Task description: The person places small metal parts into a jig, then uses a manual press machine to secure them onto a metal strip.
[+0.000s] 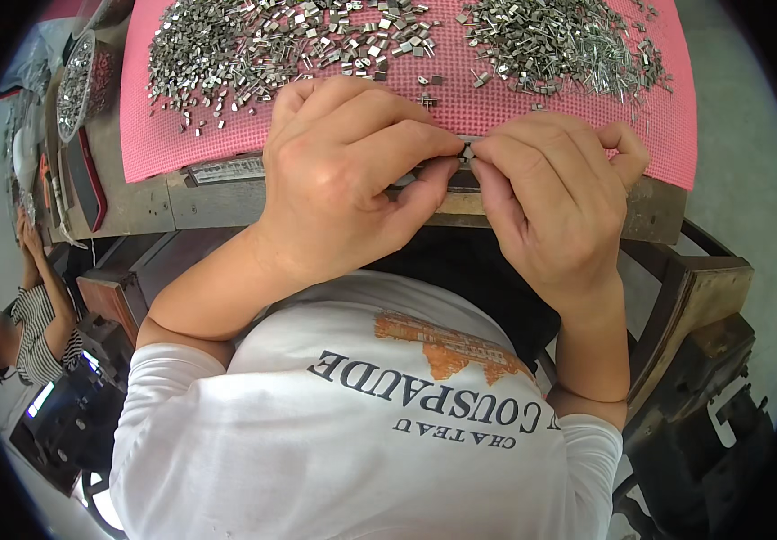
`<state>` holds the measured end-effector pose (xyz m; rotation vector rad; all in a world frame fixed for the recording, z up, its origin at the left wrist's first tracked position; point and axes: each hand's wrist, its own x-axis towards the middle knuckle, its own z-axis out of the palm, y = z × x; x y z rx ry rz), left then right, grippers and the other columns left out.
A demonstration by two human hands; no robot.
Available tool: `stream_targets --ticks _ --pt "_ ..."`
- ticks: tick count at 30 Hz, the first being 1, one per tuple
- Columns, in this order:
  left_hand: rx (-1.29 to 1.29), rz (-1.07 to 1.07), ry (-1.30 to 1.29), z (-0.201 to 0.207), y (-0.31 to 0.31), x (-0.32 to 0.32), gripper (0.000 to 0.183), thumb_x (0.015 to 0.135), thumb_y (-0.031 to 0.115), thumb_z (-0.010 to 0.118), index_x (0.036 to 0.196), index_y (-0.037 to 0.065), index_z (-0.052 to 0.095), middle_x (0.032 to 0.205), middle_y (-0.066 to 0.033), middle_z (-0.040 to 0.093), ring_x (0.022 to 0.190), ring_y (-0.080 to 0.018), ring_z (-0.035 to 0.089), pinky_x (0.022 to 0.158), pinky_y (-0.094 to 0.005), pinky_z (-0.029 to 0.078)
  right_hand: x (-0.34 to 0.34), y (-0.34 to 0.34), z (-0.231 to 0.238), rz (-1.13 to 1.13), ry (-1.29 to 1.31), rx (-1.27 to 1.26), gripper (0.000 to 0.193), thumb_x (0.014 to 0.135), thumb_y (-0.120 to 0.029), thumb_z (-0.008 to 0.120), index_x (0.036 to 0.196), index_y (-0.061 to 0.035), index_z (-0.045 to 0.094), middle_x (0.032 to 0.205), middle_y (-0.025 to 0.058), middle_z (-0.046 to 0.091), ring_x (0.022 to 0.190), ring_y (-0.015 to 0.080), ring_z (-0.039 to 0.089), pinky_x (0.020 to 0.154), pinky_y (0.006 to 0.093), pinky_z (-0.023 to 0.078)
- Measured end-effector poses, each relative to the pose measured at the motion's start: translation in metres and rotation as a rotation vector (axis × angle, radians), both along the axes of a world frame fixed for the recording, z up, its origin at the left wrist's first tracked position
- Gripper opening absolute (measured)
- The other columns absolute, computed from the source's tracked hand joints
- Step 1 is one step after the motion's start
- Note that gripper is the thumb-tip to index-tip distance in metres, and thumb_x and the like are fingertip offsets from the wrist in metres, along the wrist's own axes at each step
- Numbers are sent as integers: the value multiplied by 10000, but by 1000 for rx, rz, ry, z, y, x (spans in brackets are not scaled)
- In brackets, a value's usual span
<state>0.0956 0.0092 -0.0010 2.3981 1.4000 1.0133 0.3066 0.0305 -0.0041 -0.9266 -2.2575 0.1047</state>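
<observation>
1. Fingertips (447,141) of the left hand (334,171) are drawn almost together, thumb below and index finger above, on the left side of a tiny metal part (467,152); the other fingers curl loosely over the far side.
2. The right hand (555,193) mirrors it, thumb and index finger nearly closed on the right side of that same part, its outer fingers bent and the little finger raised apart.
3. The tiny metal part sits between the two hands, above the near edge of the bench (217,205); its exact shape is mostly hidden by the fingers.
4. A pink textured mat (681,135) covers the bench top beyond the hands.
5. On its far left spreads a broad heap of small metal pieces (226,54); on its far right lies a second heap (519,45), with thin silver pins (609,65) along its right side.
6. A few loose pieces (426,99) lie just beyond the left hand's fingers.
7. Left of the mat stands a clear container (73,90) of metal bits; farther left, another person (33,337) reaches forward.
</observation>
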Motion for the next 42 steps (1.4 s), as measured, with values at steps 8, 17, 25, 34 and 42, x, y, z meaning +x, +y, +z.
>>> stream_targets --ticks 8,17,25,34,42 --pt "-29 -4 -1 7 -2 -10 276 687 40 863 953 73 799 910 -71 752 873 -246 698 855 -354 507 2 1 -5 24 54 -63 242 738 -70 806 958 -105 710 936 -16 699 874 185 669 875 416 347" --pt "-36 -70 92 14 26 -52 247 718 2 830 953 73 808 932 -42 732 933 -249 659 846 -371 515 -2 14 -2 50 55 -86 185 805 -58 790 958 -118 706 920 -20 693 872 179 651 844 402 331" --pt "77 -358 312 14 49 -45 230 697 114 739 923 136 777 940 16 676 982 -226 630 860 -375 486 -9 35 2 88 -4 -106 163 830 -70 785 961 -137 715 928 -34 681 904 172 632 843 398 320" --pt "44 -241 239 11 52 -46 230 750 93 817 975 133 794 936 4 671 916 -218 639 826 -363 477 -19 52 -1 109 -48 -93 157 845 -82 771 977 -160 735 912 -38 669 936 179 619 880 417 311" --pt "-45 -237 187 19 61 -62 254 764 81 827 1013 131 815 912 -13 674 895 -230 640 820 -375 498 -20 53 6 92 -205 -54 116 843 -111 771 942 -163 741 913 -36 636 962 183 603 906 435 318"
